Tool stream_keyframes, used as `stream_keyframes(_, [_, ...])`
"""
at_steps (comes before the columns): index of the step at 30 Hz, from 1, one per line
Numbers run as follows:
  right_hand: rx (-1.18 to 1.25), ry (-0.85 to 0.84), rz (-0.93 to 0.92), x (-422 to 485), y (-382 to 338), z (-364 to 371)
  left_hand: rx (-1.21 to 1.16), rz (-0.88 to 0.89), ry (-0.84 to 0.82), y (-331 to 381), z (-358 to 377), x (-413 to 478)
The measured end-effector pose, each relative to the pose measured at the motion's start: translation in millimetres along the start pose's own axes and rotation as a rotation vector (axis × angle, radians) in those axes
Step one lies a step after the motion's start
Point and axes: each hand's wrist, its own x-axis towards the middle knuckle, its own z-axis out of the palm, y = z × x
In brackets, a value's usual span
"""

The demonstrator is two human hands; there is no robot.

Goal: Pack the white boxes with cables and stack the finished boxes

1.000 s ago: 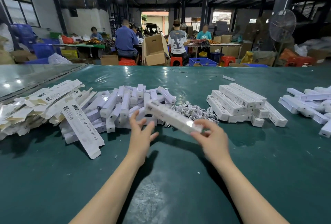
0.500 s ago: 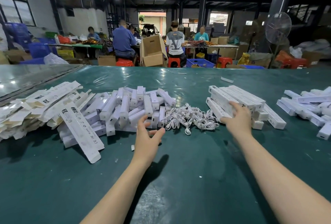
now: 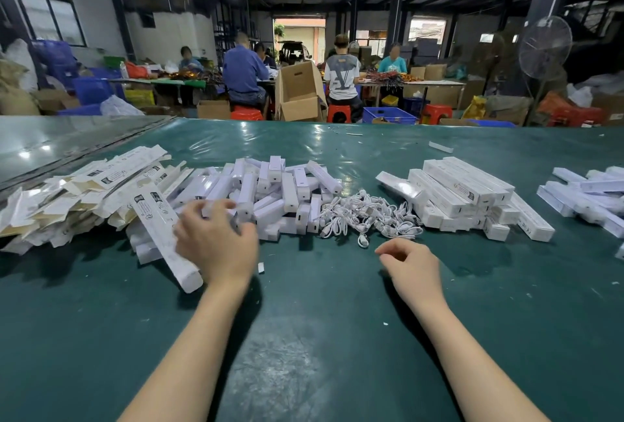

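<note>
A heap of short white boxes (image 3: 287, 192) lies in the middle of the green table (image 3: 304, 337). My left hand (image 3: 216, 239) reaches into the heap's near left side, its fingers curled round one white box there; motion blur hides the exact grip. White coiled cables (image 3: 368, 215) lie in a small pile to the right of the heap. My right hand (image 3: 410, 263) hovers just in front of the cables, loosely curled and holding nothing. The stack of finished long white boxes (image 3: 466, 192) stands further right.
Flat unfolded cartons (image 3: 84, 192) are piled at the left, one long carton (image 3: 162, 232) sticking out beside my left hand. More white boxes (image 3: 587, 195) lie at the right edge. Several people sit working at tables beyond the far edge, near an open cardboard box (image 3: 299, 94).
My right hand set the long box on the finished stack, then drew back in front of the cables. My left hand moved left and forward into the heap of short boxes.
</note>
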Motion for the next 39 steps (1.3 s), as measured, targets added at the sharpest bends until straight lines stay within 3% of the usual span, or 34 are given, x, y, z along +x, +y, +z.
stream_keyframes(2, [-0.007,-0.002,0.005,0.5,-0.6,1.4,0.102,-0.219,-0.020,-20.0,-8.5,17.3])
stream_keyframes(5, [-0.046,-0.047,-0.013,-0.9,-2.2,4.1,0.208,-0.430,-0.206,-38.0,-13.3,27.7])
stream_keyframes(9, [-0.015,-0.065,-0.011,-2.2,-2.8,3.5,0.151,-0.388,-0.226,-40.2,-9.7,27.4])
stream_keyframes(13, [0.008,-0.064,-0.014,-3.3,-3.9,3.8,-0.239,-0.291,-0.007,-25.0,-15.1,27.7])
stream_keyframes(15, [0.126,-0.086,0.000,-3.9,-7.4,4.2,-0.456,-0.197,-0.020,-4.8,-21.0,25.2])
stream_keyframes(17, [0.391,-0.132,0.061,-4.2,-13.5,4.1,-0.698,-0.121,-0.230,17.3,-25.3,16.8])
stream_keyframes(20, [0.807,-0.309,0.181,-4.7,-21.8,1.5,-0.924,-0.161,-0.778,46.8,-24.7,-10.4])
stream_keyframes(23, [0.960,-0.521,0.215,-6.6,-18.6,-3.2,-0.789,-0.060,-1.416,56.6,-12.9,-40.3])
stream_keyframes(25, [0.997,-0.546,0.223,-7.2,-17.7,-7.9,-0.671,-0.023,-1.663,54.4,-6.5,-53.8])
stream_keyframes(28, [1.023,-0.369,0.299,-6.8,-21.8,-10.6,-0.612,-0.053,-1.504,47.5,-1.5,-53.6])
stream_keyframes(31, [1.124,-0.045,0.421,-1.8,-20.7,-9.2,-0.689,-0.131,-1.260,41.4,1.7,-45.3])
stream_keyframes(33, [1.177,0.090,0.471,1.3,-17.1,-10.0,-0.727,-0.094,-1.210,40.5,1.9,-45.1])
stream_keyframes(37, [1.226,0.195,0.496,4.8,-14.1,-13.5,-0.721,-0.012,-1.132,46.1,6.0,-58.6])
stream_keyframes(39, [1.285,0.198,0.503,4.6,-14.2,-14.4,-0.798,-0.111,-1.042,51.0,9.1,-64.9])
